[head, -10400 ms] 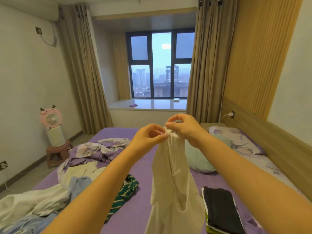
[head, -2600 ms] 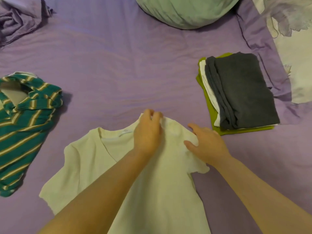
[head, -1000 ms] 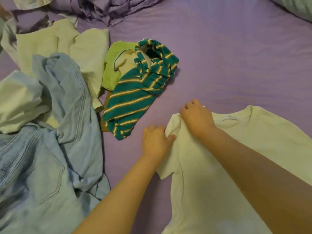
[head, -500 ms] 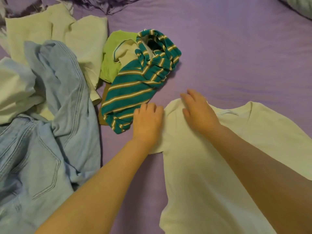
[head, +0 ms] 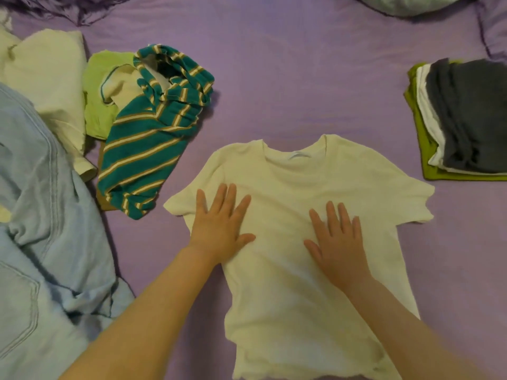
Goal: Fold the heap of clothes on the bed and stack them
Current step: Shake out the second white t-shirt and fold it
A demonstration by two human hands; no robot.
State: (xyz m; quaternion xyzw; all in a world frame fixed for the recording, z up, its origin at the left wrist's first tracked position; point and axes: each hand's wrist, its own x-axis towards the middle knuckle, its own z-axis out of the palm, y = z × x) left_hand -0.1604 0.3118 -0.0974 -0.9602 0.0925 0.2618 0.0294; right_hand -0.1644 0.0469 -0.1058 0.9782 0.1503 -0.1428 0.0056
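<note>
While both hands [head: 219, 229] lie flat, fingers [head: 333, 215] straight, gripping nothing, white tee [head: 296, 311] looks soft & limp; I'd pinch shoulder + hem.

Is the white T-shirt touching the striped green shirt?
Apart. The head view shows a strip of purple sheet between the white T-shirt sleeve and the striped green shirt.

No readable text, brand, number or sign anywhere in view. White T-shirt [head: 296, 242] has small neck tag [head: 295, 155] inside collar; shows only as pale stripe, too small and blurred to read. Jeans [head: 41, 242], striped shirt [head: 148, 149] and folded stack [head: 463, 119] carry no legible print or label.
</note>
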